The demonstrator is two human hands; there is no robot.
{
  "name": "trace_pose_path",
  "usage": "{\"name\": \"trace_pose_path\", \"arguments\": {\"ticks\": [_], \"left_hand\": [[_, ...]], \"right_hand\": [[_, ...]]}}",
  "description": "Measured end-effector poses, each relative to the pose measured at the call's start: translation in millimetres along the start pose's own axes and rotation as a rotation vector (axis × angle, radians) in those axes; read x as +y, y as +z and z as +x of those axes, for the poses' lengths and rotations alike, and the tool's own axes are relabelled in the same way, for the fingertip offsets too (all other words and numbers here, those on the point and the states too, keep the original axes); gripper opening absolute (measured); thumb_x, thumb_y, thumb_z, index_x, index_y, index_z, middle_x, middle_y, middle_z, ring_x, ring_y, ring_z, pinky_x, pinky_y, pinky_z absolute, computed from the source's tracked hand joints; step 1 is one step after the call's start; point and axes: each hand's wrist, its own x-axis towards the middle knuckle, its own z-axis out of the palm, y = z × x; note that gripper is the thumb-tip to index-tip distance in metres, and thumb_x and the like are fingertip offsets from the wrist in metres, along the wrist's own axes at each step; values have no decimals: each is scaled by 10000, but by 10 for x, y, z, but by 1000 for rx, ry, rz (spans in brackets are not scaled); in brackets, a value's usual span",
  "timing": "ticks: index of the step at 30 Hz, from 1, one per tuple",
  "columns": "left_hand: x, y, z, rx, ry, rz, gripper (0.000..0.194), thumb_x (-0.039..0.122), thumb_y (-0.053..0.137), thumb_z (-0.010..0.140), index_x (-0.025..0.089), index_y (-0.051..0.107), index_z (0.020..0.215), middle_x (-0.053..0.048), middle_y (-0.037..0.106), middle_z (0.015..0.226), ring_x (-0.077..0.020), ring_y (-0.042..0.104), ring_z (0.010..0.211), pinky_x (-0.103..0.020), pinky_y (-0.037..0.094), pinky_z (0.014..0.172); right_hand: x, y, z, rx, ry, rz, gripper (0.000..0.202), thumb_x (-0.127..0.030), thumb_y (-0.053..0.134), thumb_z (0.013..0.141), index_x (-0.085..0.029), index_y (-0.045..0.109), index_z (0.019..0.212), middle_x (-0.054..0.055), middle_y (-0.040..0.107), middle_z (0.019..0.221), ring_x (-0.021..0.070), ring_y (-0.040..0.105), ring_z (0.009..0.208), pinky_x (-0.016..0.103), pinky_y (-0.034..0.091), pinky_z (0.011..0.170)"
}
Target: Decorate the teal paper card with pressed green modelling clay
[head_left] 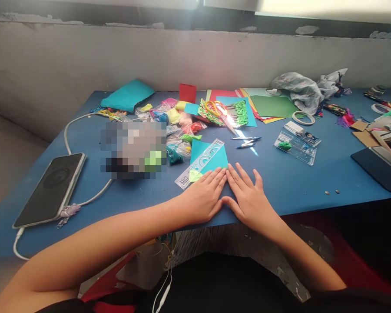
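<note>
My left hand [206, 196] lies flat near the table's front edge, its fingers stretched out and side by side. My right hand [249, 198] rests flat against it, fingers extended and spread a little, the index fingers and thumb tips meeting. A small bit of green clay [225, 168] peeks out at the fingertips; most of it is hidden. Just beyond is a turquoise sheet of paper [219, 157], with a clear stencil ruler [202, 161] lying slantwise across it. A pale yellow-green piece of clay [195, 175] sits on the ruler's near end, beside my left hand.
Bags of coloured clay [176, 152] are heaped left of centre. Beyond are scissors [220, 114], pens [247, 141] and coloured papers [273, 106]. To the right are a clear plastic case [296, 145], a tape roll [303, 118] and a dark phone [378, 167]. A cabled phone [50, 189] lies left.
</note>
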Motion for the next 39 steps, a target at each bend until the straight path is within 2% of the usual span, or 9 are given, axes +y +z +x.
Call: {"name": "trace_pose_path", "arguments": {"ticks": [4, 10, 19, 22, 25, 29, 35, 39], "left_hand": [[27, -32, 9, -35, -30, -16, 619, 325, 338, 976, -84, 330, 1441, -263, 286, 1536, -354, 263, 1454, -461, 300, 1166], [45, -23, 13, -32, -50, 1, 601, 294, 361, 956, -64, 353, 1438, -257, 300, 1537, -346, 281, 1451, -466, 281, 1172], [96, -39, 18, -75, -105, 33, 603, 301, 337, 964, -70, 355, 1438, -260, 296, 1530, -368, 289, 1440, -486, 301, 1163], [100, -26, 2, -47, -109, 42, 587, 295, 343, 969, -60, 367, 1436, -258, 324, 1521, -354, 305, 1438, -480, 293, 1168], [100, 2, -21, 3, -122, 60, 568, 311, 345, 984, -43, 397, 1426, -255, 359, 1507, -349, 346, 1421, -471, 317, 1158], [111, 35, -25, 56, -120, 75, 555, 329, 337, 998, -45, 442, 1395, -261, 394, 1483, -359, 380, 1400, -473, 360, 1131], [133, 36, -3, 36, -119, 74, 559, 297, 288, 998, -61, 418, 1408, -263, 363, 1494, -378, 351, 1408, -479, 391, 1109], [133, 22, -1, 29, -117, 68, 563, 291, 285, 993, -63, 411, 1411, -263, 352, 1499, -379, 342, 1411, -487, 387, 1112]], "right_hand": [[-20, 10, 1, -41, 14, 19, 674, -514, 209, 1005, -62, 409, 1464, 187, 388, 1517, 353, 280, 1446, 631, 225, 1096], [-23, 34, 5, -24, 58, 38, 624, -482, 231, 1011, -103, 413, 1472, 172, 405, 1509, 335, 294, 1444, 636, 158, 1124], [-38, 23, 4, -51, 84, 68, 653, -494, 190, 1012, -82, 402, 1472, 179, 399, 1509, 342, 311, 1436, 659, 188, 1107], [-20, 15, -4, -54, 89, 95, 669, -514, 185, 1006, -91, 372, 1490, 173, 382, 1524, 334, 281, 1451, 648, 215, 1104], [2, 37, -16, -20, 180, 107, 726, -559, 189, 993, -66, 316, 1511, 208, 350, 1535, 340, 278, 1451, 628, 262, 1090], [-14, 86, -10, 2, 236, 85, 713, -574, 198, 990, -96, 387, 1485, 217, 413, 1497, 360, 307, 1433, 658, 217, 1094], [-88, 58, 39, -69, 236, 71, 698, -529, 160, 1004, -71, 440, 1450, 195, 392, 1512, 370, 296, 1435, 684, 228, 1081], [-104, 23, 51, -83, 244, 76, 665, -517, 188, 1004, -100, 430, 1462, 170, 393, 1517, 380, 277, 1441, 701, 234, 1070]]}}
